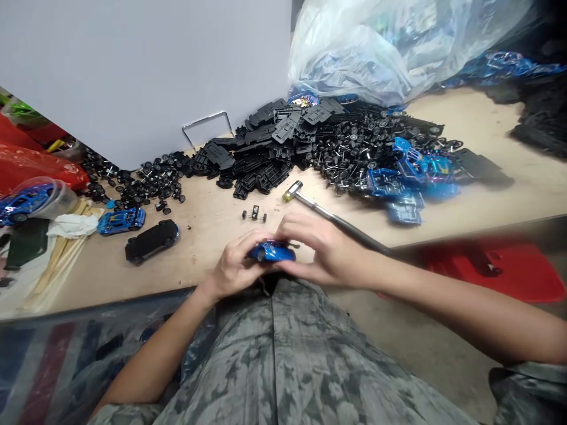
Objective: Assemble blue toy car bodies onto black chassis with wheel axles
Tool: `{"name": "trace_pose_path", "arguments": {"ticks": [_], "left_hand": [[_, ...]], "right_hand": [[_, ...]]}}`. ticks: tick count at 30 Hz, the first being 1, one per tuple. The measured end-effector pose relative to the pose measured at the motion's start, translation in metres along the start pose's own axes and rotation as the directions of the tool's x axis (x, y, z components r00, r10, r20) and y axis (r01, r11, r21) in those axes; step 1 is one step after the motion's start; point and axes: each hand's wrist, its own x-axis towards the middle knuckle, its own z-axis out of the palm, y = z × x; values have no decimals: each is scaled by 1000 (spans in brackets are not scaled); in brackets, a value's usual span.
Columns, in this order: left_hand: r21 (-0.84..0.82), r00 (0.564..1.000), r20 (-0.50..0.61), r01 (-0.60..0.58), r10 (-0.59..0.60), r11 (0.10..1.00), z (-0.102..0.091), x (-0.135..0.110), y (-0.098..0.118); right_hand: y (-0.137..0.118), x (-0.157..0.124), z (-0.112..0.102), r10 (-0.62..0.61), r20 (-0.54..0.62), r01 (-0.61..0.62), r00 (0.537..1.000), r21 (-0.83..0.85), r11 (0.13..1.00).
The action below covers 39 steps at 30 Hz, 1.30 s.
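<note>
Both my hands hold a small blue die-cast toy car above the front edge of the wooden bench. My left hand grips its near end, and the fingers of my right hand wrap over its top. Just beyond my hands lie a mallet with a yellow tip and a bare wheeled chassis. The mallet's metal handle runs toward my right forearm. A finished blue toy car and a black toy car sit on the bench to the left.
Heaped along the back of the plywood bench are black chassis, wheel axles and blue car bodies. A clear plastic bag bulges behind them. A plastic cup, white cloth and red tray lie around.
</note>
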Motion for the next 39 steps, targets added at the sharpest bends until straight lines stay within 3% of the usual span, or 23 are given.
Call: {"name": "trace_pose_path", "arguments": {"ticks": [5,13,16,20,23,28,33,39], "left_hand": [[72,995,-62,-74,79,995,5,0,-2],[41,993,-102,-47,51,998,11,-2,-2],[61,997,-68,25,-21,998,7,-2,0],[117,993,10,115,-117,986,-2,-2,5],[148,994,33,94,-100,984,-7,0,9],[177,991,100,74,-93,981,-10,5,8],[157,985,17,165,-170,974,-5,0,2],[71,973,23,228,-231,971,3,-8,-2]], "right_hand": [[-7,0,0,-17,58,24,998,-109,994],[-9,-6,11,-77,-41,68,996,-189,980],[-3,-10,12,-51,-95,39,994,-121,992],[7,-19,13,124,-138,-114,983,76,991],[10,-25,14,183,-106,-170,977,123,978],[19,-29,20,79,-79,-79,994,10,997],[31,-35,30,119,-76,-122,990,-33,992],[31,-32,28,45,31,-45,999,-16,999]]}}
